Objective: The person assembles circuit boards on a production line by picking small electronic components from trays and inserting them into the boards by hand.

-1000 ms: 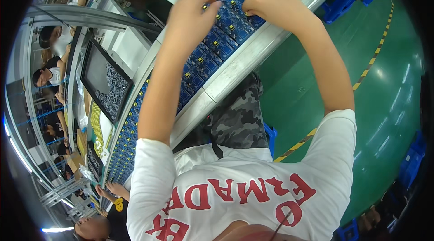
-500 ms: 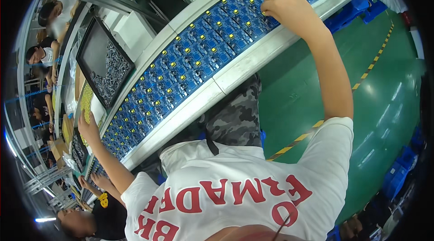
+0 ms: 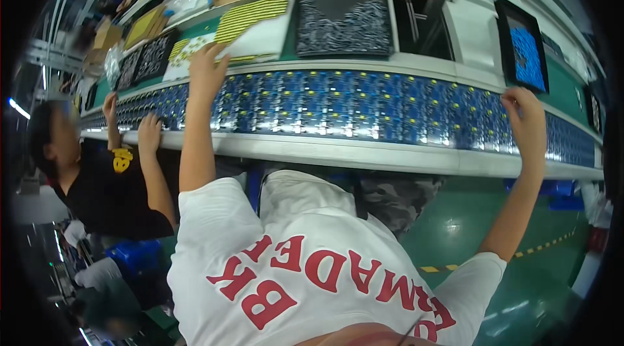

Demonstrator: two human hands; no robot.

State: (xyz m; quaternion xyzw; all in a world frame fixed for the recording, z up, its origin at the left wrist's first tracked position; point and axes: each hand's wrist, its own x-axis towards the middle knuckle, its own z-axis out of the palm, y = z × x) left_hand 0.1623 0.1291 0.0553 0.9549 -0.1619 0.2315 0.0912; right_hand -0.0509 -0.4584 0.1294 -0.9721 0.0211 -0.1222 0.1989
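A long line of blue circuit boards (image 3: 325, 114) lies on the conveyor, most carrying a small yellow block-shaped part. My left hand (image 3: 205, 74) reaches across the boards to their far side. Its fingers stretch, slightly apart, at the edge of a white sheet (image 3: 253, 44) with rows of small yellow parts (image 3: 250, 18) and some loose ones. My right hand (image 3: 525, 112) is over the boards at the right, thumb and fingertips drawn together in a pinch. Whatever it may hold is too small to make out.
Behind the boards stand a black tray of dark small parts (image 3: 343, 27) and another holding blue parts (image 3: 526, 53). The conveyor's pale front rail (image 3: 364, 148) runs before me. At left, a co-worker in a black shirt (image 3: 117, 190) has both hands at the same line.
The view has swung leftward and levelled out. My right hand has moved along the boards to the right; my left hand remains at the yellow parts.
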